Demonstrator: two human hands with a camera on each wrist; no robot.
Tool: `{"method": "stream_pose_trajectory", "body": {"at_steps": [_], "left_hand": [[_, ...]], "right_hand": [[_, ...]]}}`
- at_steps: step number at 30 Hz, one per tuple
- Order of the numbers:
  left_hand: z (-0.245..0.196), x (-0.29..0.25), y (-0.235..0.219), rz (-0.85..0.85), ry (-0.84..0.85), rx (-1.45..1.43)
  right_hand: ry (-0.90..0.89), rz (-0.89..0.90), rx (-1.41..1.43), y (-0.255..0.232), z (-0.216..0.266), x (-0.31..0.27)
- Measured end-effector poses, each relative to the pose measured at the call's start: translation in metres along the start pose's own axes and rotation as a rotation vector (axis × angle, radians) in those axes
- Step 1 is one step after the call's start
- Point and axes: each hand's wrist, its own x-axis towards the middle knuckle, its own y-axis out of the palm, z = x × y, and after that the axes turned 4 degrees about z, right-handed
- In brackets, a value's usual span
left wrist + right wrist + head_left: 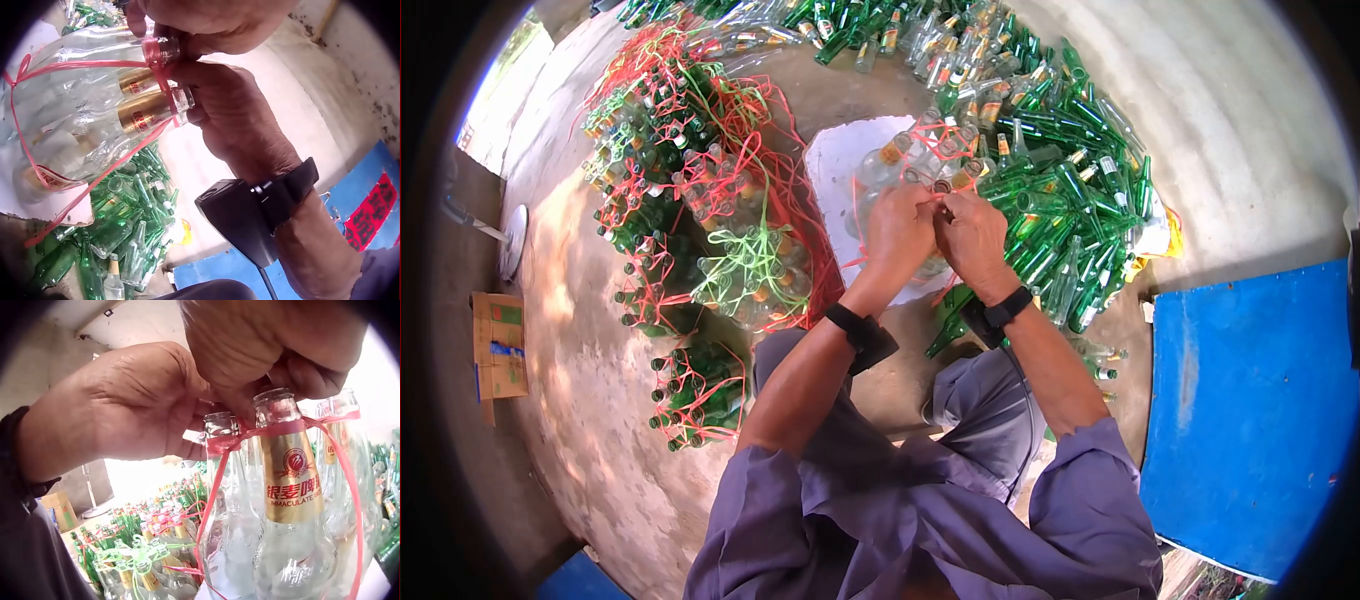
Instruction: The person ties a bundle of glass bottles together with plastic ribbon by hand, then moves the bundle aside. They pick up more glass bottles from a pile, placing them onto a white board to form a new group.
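Observation:
A bundle of clear glass bottles (290, 544) with gold labels stands upright on a white board (832, 180). Pink plastic string (94, 64) runs round the necks and down the sides of the bundle. My left hand (900, 228) and right hand (974, 238) meet over the bottle tops, fingers curled in among the necks. Both hands pinch the string there; the fingertips are partly hidden behind the hands and glass. In the right wrist view the left hand (134, 400) is beside a neck and the right hand (269, 347) is above the labelled bottle.
Tied bundles of bottles (745, 275) with pink and green string stand at the left. Loose green bottles (1050, 220) are heaped at the right and back. A blue panel (1250, 410) lies at right; a cardboard box (500, 345) is at far left.

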Motion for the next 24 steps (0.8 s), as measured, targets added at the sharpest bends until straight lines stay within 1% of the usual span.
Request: {"method": "stream_pose_trajectory", "body": {"at_steps": [2,6,8,12,16,17,18,19,21,22,24], "left_hand": [[-0.001,0.0,0.0,0.0,-0.012,-0.002],[0.0,0.0,0.0,-0.021,-0.021,-0.026],[0.002,0.001,0.001,-0.019,-0.023,-0.049],[0.002,0.0,0.0,-0.007,-0.035,-0.089],[0.008,0.002,0.006,-0.022,-0.04,-0.119],[0.01,0.003,0.009,-0.014,-0.065,-0.193],[0.012,0.002,0.011,-0.009,-0.096,-0.265],[0.007,0.003,0.009,-0.026,-0.11,-0.247],[0.001,0.002,0.005,-0.078,-0.04,-0.216],[0.004,-0.001,0.006,-0.09,-0.059,-0.198],[0.009,0.003,0.005,-0.038,0.005,-0.142]], "right_hand": [[-0.028,-0.064,0.008,0.001,0.0,-0.001],[-0.042,-0.088,0.001,0.002,0.004,-0.003],[-0.021,-0.13,-0.001,0.005,0.004,-0.004],[-0.004,-0.156,0.058,0.008,0.003,-0.005],[0.092,-0.197,0.253,0.013,-0.001,-0.008],[0.133,-0.207,0.325,0.013,0.001,-0.009],[0.178,-0.204,0.359,0.011,0.002,-0.01],[0.17,-0.189,0.381,0.01,0.003,-0.012],[0.198,-0.132,0.433,0.006,0.004,-0.016],[0.195,-0.114,0.454,0.002,0.006,-0.02],[0.256,0.039,0.494,-0.005,0.008,-0.023]]}}
